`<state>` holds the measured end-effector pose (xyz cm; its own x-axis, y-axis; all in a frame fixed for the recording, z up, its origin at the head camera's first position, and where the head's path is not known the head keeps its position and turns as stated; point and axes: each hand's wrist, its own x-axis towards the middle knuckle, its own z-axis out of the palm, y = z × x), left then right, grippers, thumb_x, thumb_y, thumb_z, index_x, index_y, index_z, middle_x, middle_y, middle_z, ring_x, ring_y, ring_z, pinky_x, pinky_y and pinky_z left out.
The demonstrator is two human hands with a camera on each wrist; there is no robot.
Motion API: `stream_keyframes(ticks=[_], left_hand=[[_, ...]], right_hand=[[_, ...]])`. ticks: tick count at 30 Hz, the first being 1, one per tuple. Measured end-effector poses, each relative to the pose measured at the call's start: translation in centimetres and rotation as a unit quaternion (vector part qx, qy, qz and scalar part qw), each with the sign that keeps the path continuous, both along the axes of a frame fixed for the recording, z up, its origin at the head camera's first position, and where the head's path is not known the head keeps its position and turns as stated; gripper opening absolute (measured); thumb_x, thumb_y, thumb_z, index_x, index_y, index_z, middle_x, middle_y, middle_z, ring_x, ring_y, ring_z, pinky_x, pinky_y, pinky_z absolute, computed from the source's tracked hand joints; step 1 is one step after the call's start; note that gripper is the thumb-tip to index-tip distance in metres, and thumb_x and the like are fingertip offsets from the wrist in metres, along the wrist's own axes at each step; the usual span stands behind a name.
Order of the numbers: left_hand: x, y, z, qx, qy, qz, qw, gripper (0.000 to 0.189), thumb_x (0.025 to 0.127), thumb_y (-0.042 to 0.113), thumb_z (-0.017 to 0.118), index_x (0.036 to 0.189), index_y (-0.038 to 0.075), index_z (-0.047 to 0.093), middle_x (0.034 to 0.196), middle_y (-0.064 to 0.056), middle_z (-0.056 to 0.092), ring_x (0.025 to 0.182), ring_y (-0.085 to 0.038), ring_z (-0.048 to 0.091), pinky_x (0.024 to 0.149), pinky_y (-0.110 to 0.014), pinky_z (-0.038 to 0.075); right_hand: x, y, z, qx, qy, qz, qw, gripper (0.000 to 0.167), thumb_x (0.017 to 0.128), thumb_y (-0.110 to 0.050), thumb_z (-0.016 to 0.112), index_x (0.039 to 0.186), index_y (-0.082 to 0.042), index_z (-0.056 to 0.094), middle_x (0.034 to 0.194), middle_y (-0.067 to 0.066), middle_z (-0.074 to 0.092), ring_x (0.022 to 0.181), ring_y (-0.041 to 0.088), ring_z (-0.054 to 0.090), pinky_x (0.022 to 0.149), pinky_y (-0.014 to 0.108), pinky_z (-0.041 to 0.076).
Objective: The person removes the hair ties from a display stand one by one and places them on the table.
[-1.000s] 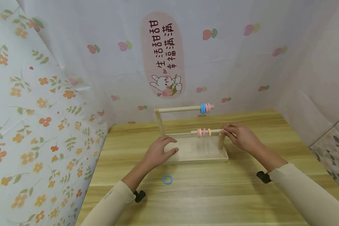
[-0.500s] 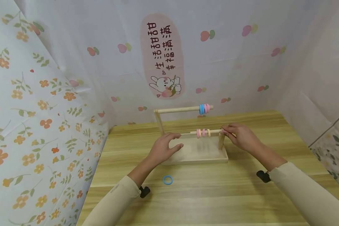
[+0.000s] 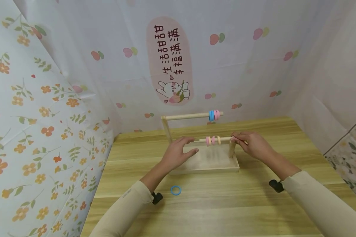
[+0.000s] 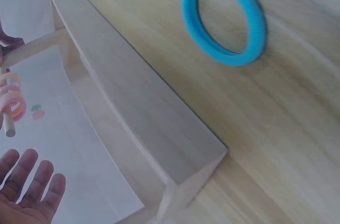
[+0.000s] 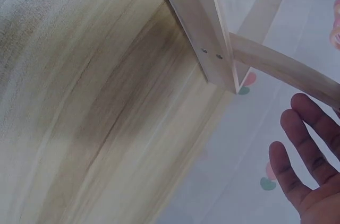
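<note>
The rack is pale wood: a shallow tray on the surface, with an upright post at each end bearing a rod. The back rod carries two blue rings and two pink ones, bunched near its free right end. Pink and yellow rings alternate along the front rod, its post end pinched by the right hand. A ribbed blue ring lies flat before the tray.
</note>
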<state>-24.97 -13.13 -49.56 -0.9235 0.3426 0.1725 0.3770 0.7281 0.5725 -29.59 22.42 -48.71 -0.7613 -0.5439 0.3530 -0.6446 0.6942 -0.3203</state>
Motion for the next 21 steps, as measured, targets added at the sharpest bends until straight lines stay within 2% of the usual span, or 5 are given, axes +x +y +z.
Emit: stream_keyframes(ticks=[8,15,21], left_hand=[[-0.9,1.0,0.2,0.014,-0.009,-0.01,0.9998,0.06,0.107,0.049,0.072,0.157,0.017,0.062,0.148,-0.003,0.071,0.137,-0.025,0.069,0.112,-0.05,0.06],[-1.5,2.0,-0.1,0.022,-0.01,-0.018,0.9995,0.058,0.108,0.048,0.072,0.157,0.02,0.061,0.152,-0.003,0.07,0.136,-0.025,0.07,0.111,-0.051,0.06],[-1.8,2.8,0.1,0.015,-0.014,-0.026,0.9995,0.059,0.109,0.049,0.071,0.159,0.02,0.06,0.154,-0.004,0.068,0.137,-0.025,0.069,0.112,-0.052,0.059]], right_hand=[[0.2,-0.1,0.1,0.008,-0.001,-0.017,0.9998,0.032,0.103,-0.009,0.079,0.132,0.004,0.078,0.125,0.028,0.079,0.11,0.05,0.078,0.092,0.063,0.065],[0.2,-0.1,0.0,0.01,0.003,-0.014,0.9998,0.031,0.101,-0.01,0.08,0.131,0.001,0.08,0.113,0.02,0.078,0.091,0.037,0.076,0.078,0.053,0.065],[0.1,-0.1,0.0,0.004,0.022,-0.005,0.9997,0.032,0.098,-0.008,0.083,0.128,0.002,0.08,0.109,0.019,0.079,0.089,0.036,0.076,0.076,0.052,0.065]])
